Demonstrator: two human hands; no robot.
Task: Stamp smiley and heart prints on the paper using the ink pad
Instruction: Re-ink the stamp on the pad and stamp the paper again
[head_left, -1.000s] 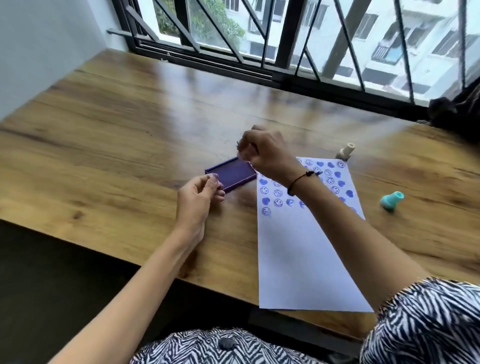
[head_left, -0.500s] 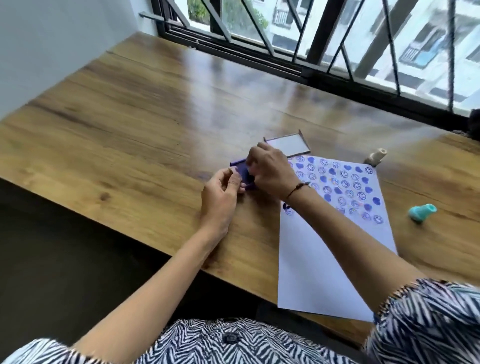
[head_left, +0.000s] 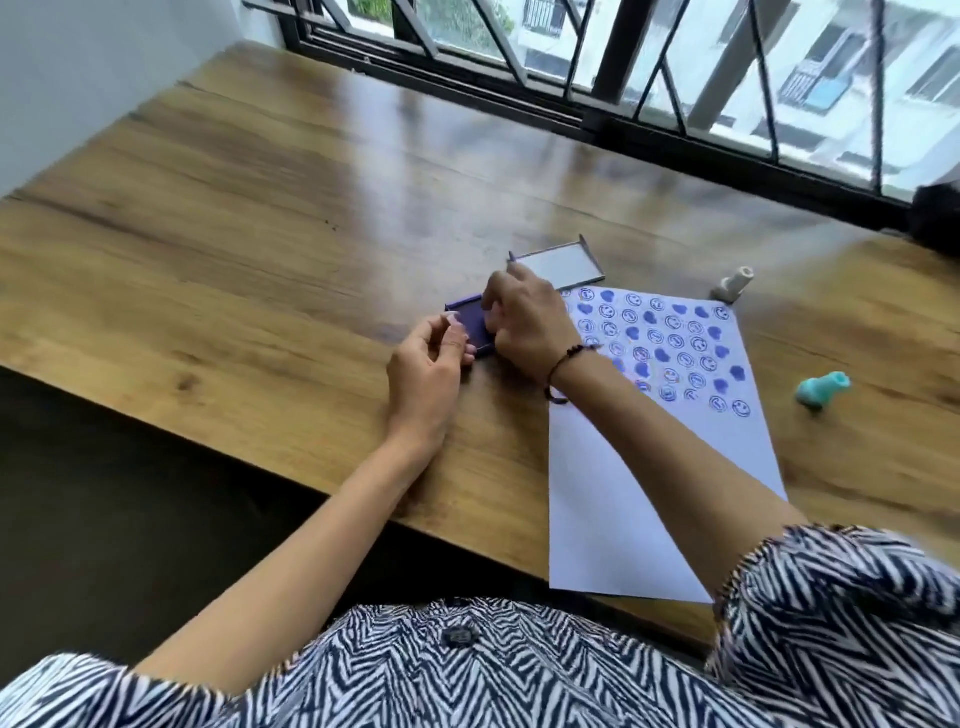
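The purple ink pad (head_left: 474, 325) lies open on the wooden table, left of the paper. My left hand (head_left: 428, 376) pinches its near left corner with fingertips. My right hand (head_left: 527, 325) is curled over the pad's right side and grips it, hiding that half. The white paper (head_left: 649, 509) carries several rows of blue smiley and heart prints (head_left: 670, 343) on its far half; the near half is blank. A white stamp (head_left: 732, 285) lies at the paper's far right corner. A teal stamp (head_left: 822, 391) lies on its side right of the paper.
The pad's lid (head_left: 560, 267) lies upturned just behind my right hand, touching the paper's far edge. The table edge (head_left: 260, 441) runs diagonally at the near left. A barred window (head_left: 597, 104) closes off the far side. A dark object (head_left: 935, 218) sits at the far right.
My right hand took the lid off the pad, set it down behind, and came back onto the pad. My left hand stayed at the pad's corner.
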